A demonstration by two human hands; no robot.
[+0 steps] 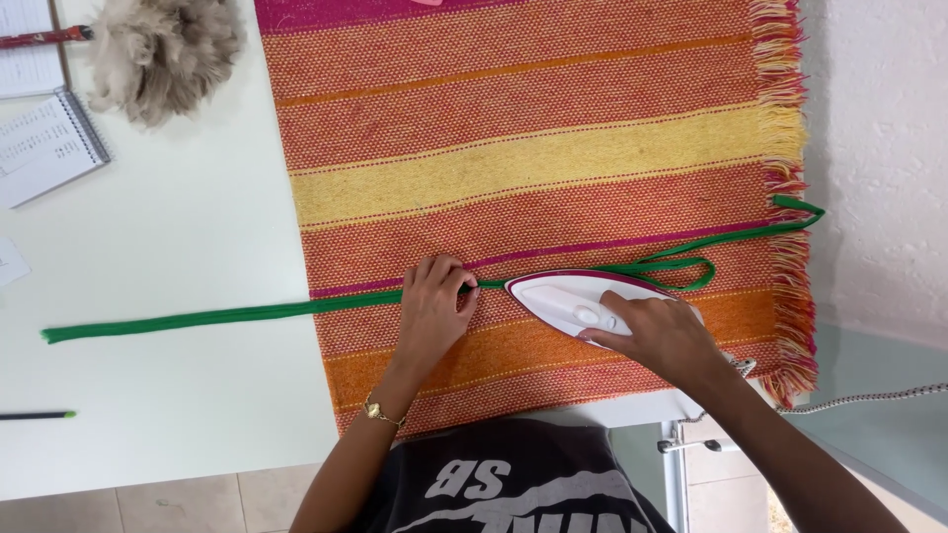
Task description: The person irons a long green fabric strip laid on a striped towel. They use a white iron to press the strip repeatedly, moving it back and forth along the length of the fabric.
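We are pressing our left hand (432,308) flat, fingers loosely curled, onto a long green fabric strip (197,318) where it is crossing onto a striped woven cloth (533,158) of orange, yellow and magenta. Our right hand (664,334) is closing around the handle of a white and magenta clothes iron (578,299), which is sitting on the cloth with its pointed tip facing left, just beside our left fingertips and resting over the strip. To the right of the iron the strip is looping back on itself and running toward the fringed right edge of the cloth. To the left it is stretching out well past the cloth over the bare white counter (178,227). We are wearing a gold bracelet (381,414) on the left wrist. At the far left a fluffy grey feather duster (163,54) is lying near a spiral notebook (44,146), and a dark pencil (38,415) is lying at the near left. The iron's braided cord (869,398) is trailing off to the right.
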